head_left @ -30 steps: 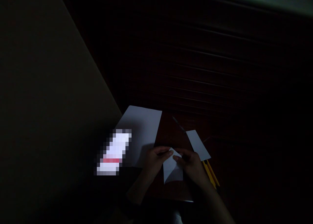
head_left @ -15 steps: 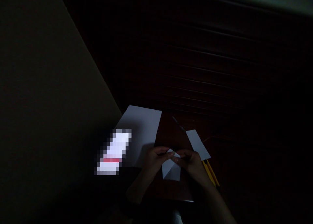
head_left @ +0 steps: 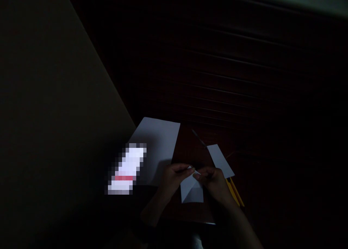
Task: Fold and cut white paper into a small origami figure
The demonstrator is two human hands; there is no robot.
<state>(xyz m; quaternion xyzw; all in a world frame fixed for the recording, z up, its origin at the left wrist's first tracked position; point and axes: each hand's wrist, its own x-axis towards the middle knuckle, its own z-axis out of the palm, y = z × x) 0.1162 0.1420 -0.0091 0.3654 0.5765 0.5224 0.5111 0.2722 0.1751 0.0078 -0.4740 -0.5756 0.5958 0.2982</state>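
Between my two hands is a small piece of white paper with a diagonal crease or fold showing across it. My left hand pinches its upper left edge between thumb and fingers. At the upper right edge, my right hand pinches the same paper, the two thumbs close together near its top. The lower part of the paper hangs free above the dark table. What the fingertips do behind the top edge is hidden, and the light is dim.
A large white sheet lies left of my hands, with a bright, pixelated phone-shaped screen before it. To the right are a white paper strip, a yellow-handled tool partly beneath it, and a thin pen. The table's front edge is near.
The small paper's lower edge has shifted slightly down and right, showing a wider face. My right thumb has moved a little to the right along the top edge.
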